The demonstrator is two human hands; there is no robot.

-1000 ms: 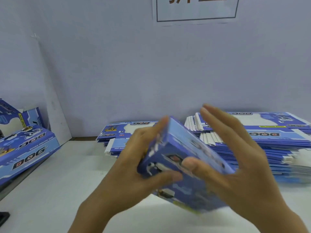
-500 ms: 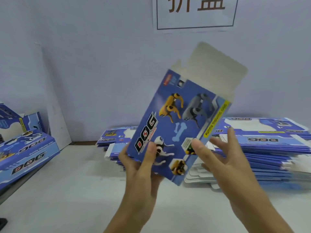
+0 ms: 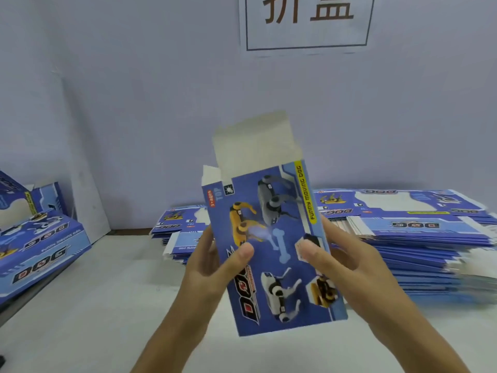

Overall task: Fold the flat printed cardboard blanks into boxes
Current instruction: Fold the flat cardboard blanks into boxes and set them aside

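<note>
I hold a blue printed box upright above the white table, its front showing toy robot dogs and a bone. Its top flap stands open, plain white inside. My left hand grips the box's left edge with the thumb on the front. My right hand grips the right edge, thumb pressed on the front face. Two stacks of flat blue blanks lie behind: a low stack of blanks at centre and a taller stack of blanks at right.
Folded boxes lie at the left edge of the table. A white board leans against the wall behind them. A paper sign hangs on the wall above.
The box has swung from a rightward tilt to nearly upright and come lower. My right hand has closed on its right edge; a second ago both hands pressed it low over the table.
</note>
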